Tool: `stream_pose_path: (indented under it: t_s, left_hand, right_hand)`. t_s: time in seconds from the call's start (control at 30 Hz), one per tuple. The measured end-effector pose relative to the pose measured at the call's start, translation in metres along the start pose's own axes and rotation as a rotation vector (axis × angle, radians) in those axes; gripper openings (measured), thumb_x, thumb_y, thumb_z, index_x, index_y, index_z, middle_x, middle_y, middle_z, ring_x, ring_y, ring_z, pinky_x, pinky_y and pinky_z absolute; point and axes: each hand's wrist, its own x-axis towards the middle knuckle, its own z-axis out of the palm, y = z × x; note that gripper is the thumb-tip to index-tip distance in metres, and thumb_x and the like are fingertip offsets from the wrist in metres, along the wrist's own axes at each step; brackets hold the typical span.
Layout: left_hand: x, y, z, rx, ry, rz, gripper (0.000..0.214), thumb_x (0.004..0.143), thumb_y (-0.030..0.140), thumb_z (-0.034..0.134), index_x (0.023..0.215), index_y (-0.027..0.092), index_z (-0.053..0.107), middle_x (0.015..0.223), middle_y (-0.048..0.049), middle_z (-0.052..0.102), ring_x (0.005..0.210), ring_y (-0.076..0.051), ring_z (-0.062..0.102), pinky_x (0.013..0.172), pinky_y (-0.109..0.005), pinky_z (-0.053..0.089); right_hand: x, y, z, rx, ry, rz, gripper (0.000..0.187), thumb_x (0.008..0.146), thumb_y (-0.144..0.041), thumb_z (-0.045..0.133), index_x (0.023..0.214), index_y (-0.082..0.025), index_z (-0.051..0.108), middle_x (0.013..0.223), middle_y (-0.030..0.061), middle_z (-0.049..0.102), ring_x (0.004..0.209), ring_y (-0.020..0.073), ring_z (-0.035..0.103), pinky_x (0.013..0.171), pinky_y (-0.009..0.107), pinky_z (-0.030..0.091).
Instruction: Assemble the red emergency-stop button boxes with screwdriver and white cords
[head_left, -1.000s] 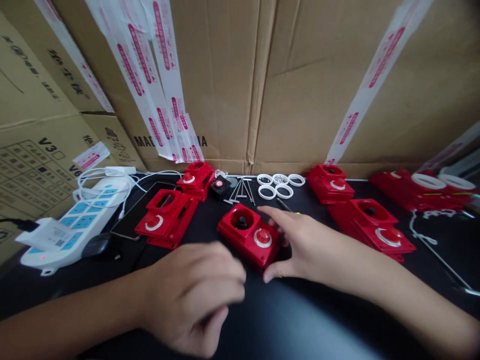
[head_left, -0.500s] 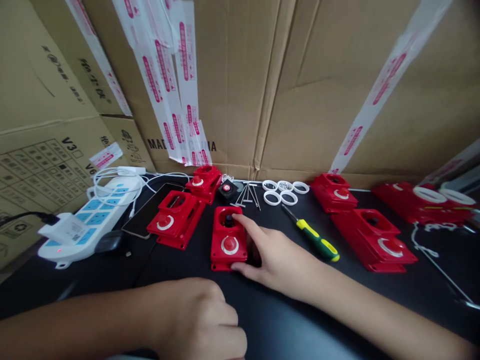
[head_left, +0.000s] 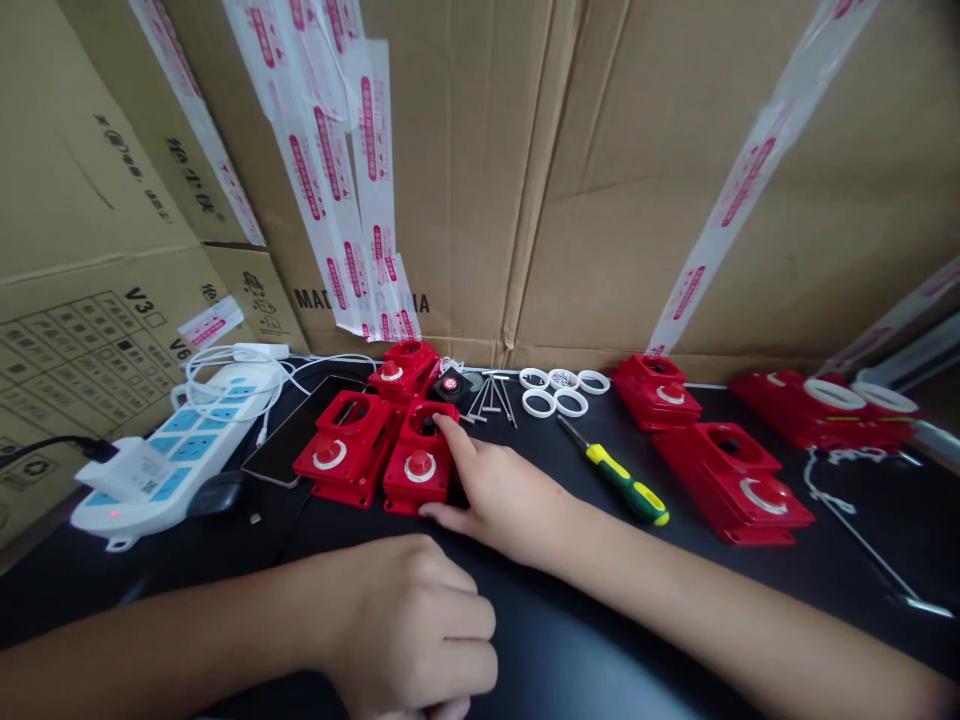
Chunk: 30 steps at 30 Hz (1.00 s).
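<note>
My right hand is on the right side of a red plastic housing that has a round red knob with a white ring in front and a round opening behind. Its index finger lies at the opening's edge and the thumb at the front right corner. This housing stands close against another red housing on its left; a third red housing is behind them. My left hand is a closed fist low in the middle; its fingertips are turned away, so what it holds, if anything, is hidden.
Right of my right hand lies a yellow-green screwdriver. Several white rings and metal pins lie at the back. More red housings stand on the right. On the left are a power strip and a dark phone.
My right hand has slid the red housing to the left, up beside the neighbouring one. My left fist stays nearly in place.
</note>
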Motion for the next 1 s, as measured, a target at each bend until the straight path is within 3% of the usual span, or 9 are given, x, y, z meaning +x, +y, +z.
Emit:
stream_pose_path:
  t_s: [0.27, 0.4, 0.47, 0.53, 0.63, 0.77, 0.87, 0.93, 1.0]
  left_hand:
    - [-0.005, -0.004, 0.002, -0.048, -0.073, -0.067, 0.012, 0.076, 0.021, 0.070, 0.074, 0.023, 0.058, 0.070, 0.0004, 0.058, 0.054, -0.018, 0.041, 0.041, -0.039, 0.035]
    - [-0.004, -0.004, 0.002, -0.001, -0.068, -0.082, 0.013, 0.074, 0.015, 0.067, 0.074, 0.024, 0.057, 0.069, 0.0004, 0.057, 0.054, -0.018, 0.042, 0.043, -0.040, 0.034]
    - [-0.002, -0.004, 0.000, 0.035, -0.069, -0.100, 0.016, 0.076, 0.011, 0.065, 0.074, 0.024, 0.057, 0.068, 0.0006, 0.056, 0.055, -0.019, 0.042, 0.043, -0.039, 0.034]
    - [0.001, -0.005, -0.001, 0.055, -0.078, -0.122, 0.018, 0.078, 0.008, 0.064, 0.075, 0.024, 0.057, 0.069, 0.0004, 0.055, 0.057, -0.019, 0.042, 0.045, -0.039, 0.036]
    - [0.003, -0.006, -0.002, 0.050, -0.098, -0.148, 0.019, 0.079, 0.006, 0.064, 0.077, 0.023, 0.056, 0.072, 0.0001, 0.055, 0.060, -0.019, 0.043, 0.049, -0.038, 0.038]
    - [0.002, -0.005, 0.000, 0.022, -0.104, -0.196, 0.022, 0.083, 0.006, 0.064, 0.078, 0.024, 0.052, 0.074, 0.0006, 0.054, 0.062, -0.019, 0.045, 0.051, -0.037, 0.038]
    - [0.000, -0.003, 0.000, -0.009, -0.094, -0.231, 0.023, 0.085, 0.005, 0.063, 0.080, 0.024, 0.050, 0.075, 0.0011, 0.054, 0.064, -0.019, 0.047, 0.053, -0.037, 0.037]
    - [0.000, -0.003, -0.001, -0.029, -0.097, -0.241, 0.024, 0.086, 0.005, 0.062, 0.081, 0.024, 0.048, 0.076, 0.0013, 0.054, 0.064, -0.018, 0.047, 0.054, -0.036, 0.036]
    - [0.001, -0.003, -0.002, -0.046, -0.112, -0.251, 0.025, 0.087, 0.004, 0.063, 0.083, 0.024, 0.047, 0.077, 0.0014, 0.054, 0.065, -0.018, 0.048, 0.056, -0.036, 0.035]
  right_hand:
    - [0.003, 0.000, 0.006, -0.057, 0.027, -0.066, 0.106, 0.101, -0.044, 0.080, 0.177, 0.003, 0.022, 0.139, 0.0353, 0.075, 0.117, 0.0442, 0.081, 0.093, 0.050, 0.064]
    - [-0.010, 0.003, -0.009, -0.092, 0.071, -0.094, 0.109, 0.101, -0.051, 0.080, 0.179, -0.002, 0.021, 0.128, 0.0263, 0.082, 0.103, 0.0364, 0.083, 0.083, 0.043, 0.063]
    - [-0.024, 0.009, -0.029, -0.117, 0.129, -0.076, 0.093, 0.104, -0.049, 0.074, 0.176, -0.006, 0.033, 0.117, 0.0184, 0.085, 0.092, 0.0309, 0.082, 0.079, 0.040, 0.061]
    - [-0.040, 0.022, -0.056, -0.151, 0.227, -0.031, 0.064, 0.108, -0.042, 0.066, 0.165, -0.013, 0.055, 0.109, 0.0127, 0.085, 0.086, 0.0269, 0.080, 0.080, 0.038, 0.060]
    - [-0.068, 0.057, -0.104, -0.206, 0.462, 0.108, 0.033, 0.110, -0.039, 0.058, 0.125, -0.020, 0.081, 0.113, 0.0110, 0.085, 0.096, 0.0247, 0.079, 0.089, 0.036, 0.058]
    - [-0.109, 0.127, -0.160, -0.326, 0.807, 0.495, 0.035, 0.109, -0.035, 0.057, 0.124, -0.015, 0.081, 0.100, 0.0137, 0.086, 0.086, 0.0229, 0.077, 0.084, 0.036, 0.055]
    - [-0.145, 0.184, -0.184, -0.429, 0.835, 0.773, 0.039, 0.108, -0.033, 0.056, 0.127, -0.009, 0.082, 0.109, 0.0218, 0.085, 0.094, 0.0256, 0.075, 0.087, 0.041, 0.052]
    - [-0.168, 0.217, -0.192, -0.490, 0.758, 0.902, 0.046, 0.110, -0.040, 0.056, 0.123, -0.006, 0.083, 0.122, 0.0284, 0.082, 0.103, 0.0285, 0.073, 0.089, 0.045, 0.050]
    - [-0.187, 0.246, -0.194, -0.515, 0.664, 1.007, 0.046, 0.110, -0.045, 0.059, 0.118, -0.007, 0.083, 0.123, 0.0288, 0.080, 0.105, 0.0291, 0.072, 0.088, 0.045, 0.052]
